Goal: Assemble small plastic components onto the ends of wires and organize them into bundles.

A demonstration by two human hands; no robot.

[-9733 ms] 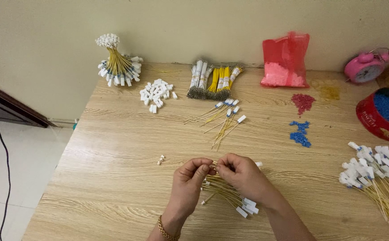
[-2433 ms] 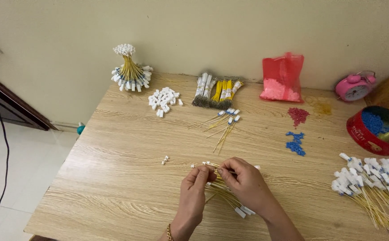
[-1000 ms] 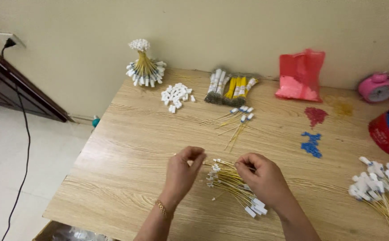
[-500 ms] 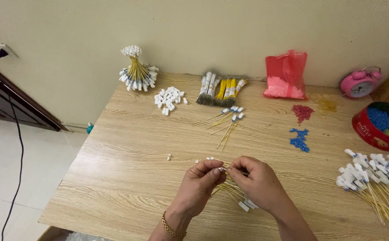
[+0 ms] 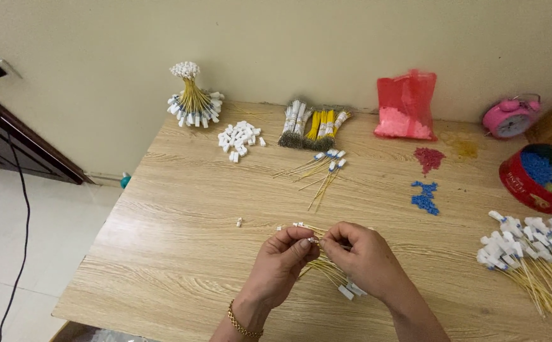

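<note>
Head view — only one camera. Both hands meet near the front edge of the desk [image 5: 181, 190], a little left of its middle. Left hand [image 5: 280, 261] and right hand [image 5: 363, 258] pinch a small white connector [image 5: 313, 240] between them, thumb and forefinger tips pressed together on it from each side. It sits on the end of a thin yellow wire, held just above the desk. Under the hands lies a loose bundle of yellow wires [image 5: 326, 273] with white end pieces, touching the desk and partly hidden by the right hand.

Handling, my read: connector is tiny, light, rigid plastic, probably slippery — grip it by the flat sides with fingertips, not by the wire. Wire is thin and limp, kinks easily; hold it close behind the connector.

Around it:
- one stray white piece [image 5: 239, 222] just left of the hands
- small spread of wires [image 5: 317, 170] mid-desk
- pile of white connectors [image 5: 238, 137] and an upright tied sheaf [image 5: 192, 101] at the back left corner
- banded bundles [image 5: 314, 125] along the back edge, red bag [image 5: 406, 105] beside them
- red bits [image 5: 429, 158] and blue bits [image 5: 424, 197] right of middle
- red tin [image 5: 529, 183], pink alarm clock [image 5: 510, 118] near the back right
- big heap of finished wires [image 5: 532, 253] at the right edge
</note>
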